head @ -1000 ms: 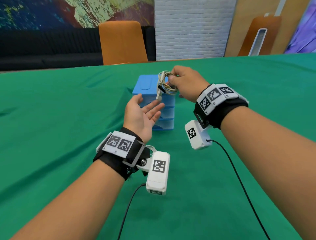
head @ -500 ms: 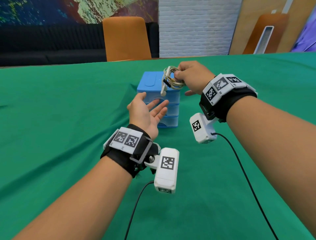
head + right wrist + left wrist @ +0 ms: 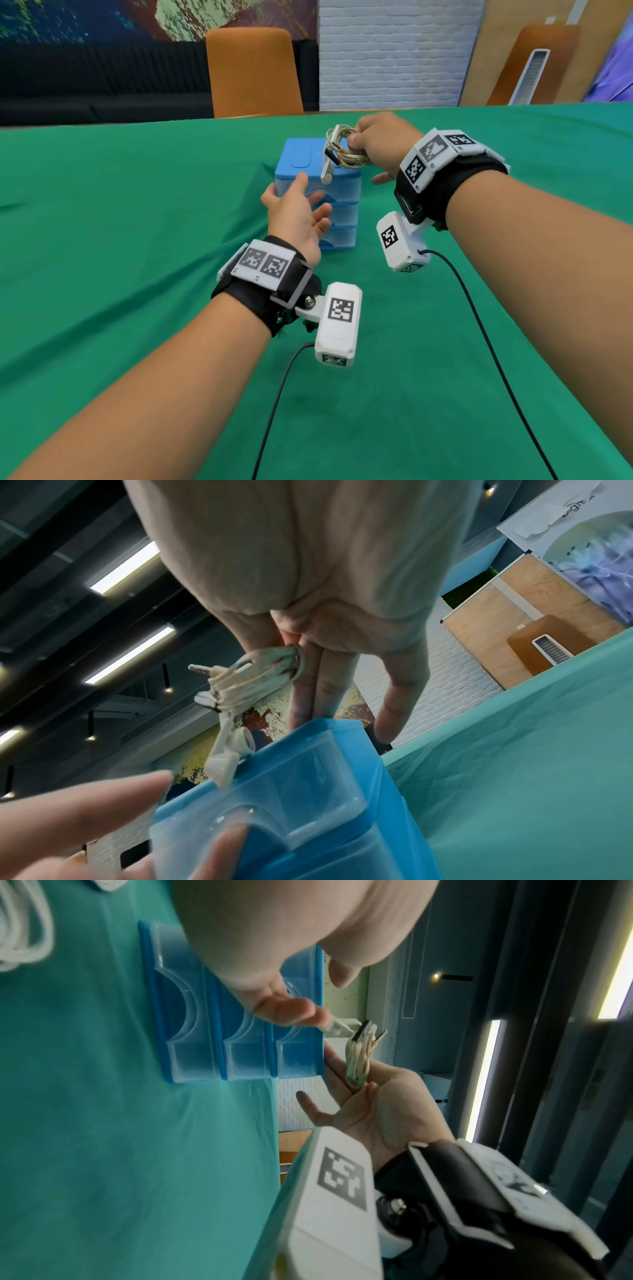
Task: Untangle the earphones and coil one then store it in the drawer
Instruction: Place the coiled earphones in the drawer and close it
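A coiled bundle of white earphones hangs from my right hand, which pinches it just above the top of the small blue drawer unit. The right wrist view shows the coil with its plug and earbuds dangling over the unit's top edge. My left hand is held out with straight fingers at the front of the top drawer. One fingertip lies at that drawer's handle recess. All three drawer fronts look flush.
The unit stands on a green tablecloth. Loops of another white cable lie on the cloth near my left wrist. An orange chair stands behind the table's far edge. Black camera cables trail towards me.
My left hand has moved forward from in front of the unit to the top drawer's front. The right hand still holds the coil above the unit.
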{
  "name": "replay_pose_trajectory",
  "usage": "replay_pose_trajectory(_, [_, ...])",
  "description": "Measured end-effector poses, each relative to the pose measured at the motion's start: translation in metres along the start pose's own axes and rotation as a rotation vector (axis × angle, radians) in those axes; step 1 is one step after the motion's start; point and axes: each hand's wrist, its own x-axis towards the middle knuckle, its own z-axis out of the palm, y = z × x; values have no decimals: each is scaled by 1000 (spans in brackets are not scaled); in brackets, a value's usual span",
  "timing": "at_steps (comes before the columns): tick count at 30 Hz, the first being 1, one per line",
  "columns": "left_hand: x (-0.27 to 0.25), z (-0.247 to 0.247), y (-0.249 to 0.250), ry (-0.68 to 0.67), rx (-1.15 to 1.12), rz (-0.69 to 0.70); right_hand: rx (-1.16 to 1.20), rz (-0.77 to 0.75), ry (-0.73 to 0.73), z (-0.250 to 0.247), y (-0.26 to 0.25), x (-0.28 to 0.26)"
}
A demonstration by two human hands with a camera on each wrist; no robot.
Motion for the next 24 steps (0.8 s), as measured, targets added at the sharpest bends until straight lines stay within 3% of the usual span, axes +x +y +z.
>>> replay_pose_trajectory(5, [2,3,-4,106,76,43,-4,-12,9,3,3,4])
replay_pose_trajectory(24, [-54,-43,7,5,158,-74,15,33,-14,0,-2,-6])
